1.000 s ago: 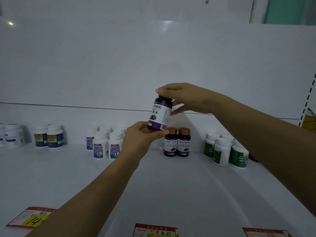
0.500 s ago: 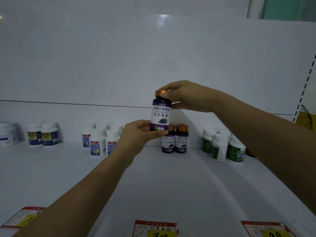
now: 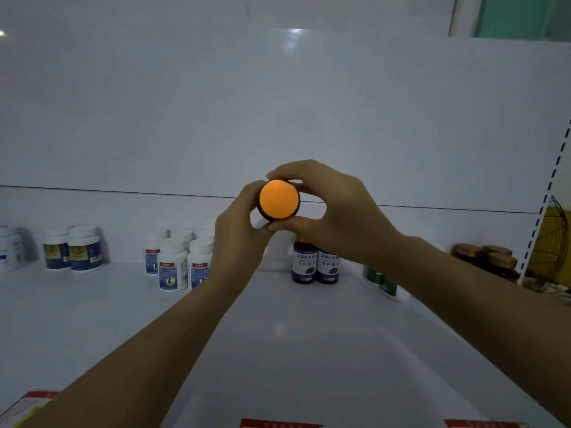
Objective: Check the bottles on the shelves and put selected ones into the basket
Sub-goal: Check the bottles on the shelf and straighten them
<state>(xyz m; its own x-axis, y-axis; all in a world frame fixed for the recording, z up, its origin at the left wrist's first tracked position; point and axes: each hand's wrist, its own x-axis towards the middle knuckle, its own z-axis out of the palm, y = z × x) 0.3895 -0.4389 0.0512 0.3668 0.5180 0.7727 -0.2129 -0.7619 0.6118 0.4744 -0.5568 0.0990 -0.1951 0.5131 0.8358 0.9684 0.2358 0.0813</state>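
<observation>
I hold a purple bottle above the white shelf, tipped so its round orange cap faces me and hides the label. My left hand wraps the bottle's left side and underside. My right hand grips the cap end from the right with thumb and fingers. Two more purple bottles with orange caps stand upright at the shelf's back, just below my hands. No basket is in view.
White bottles with blue labels stand back left, two more further left. Green-labelled bottles show partly behind my right forearm. Brown jars sit back right. Red price tags line the front edge.
The bottle was upright with its label toward me; both hands have tipped it so the orange cap now faces me. The hands rose slightly and came closer together.
</observation>
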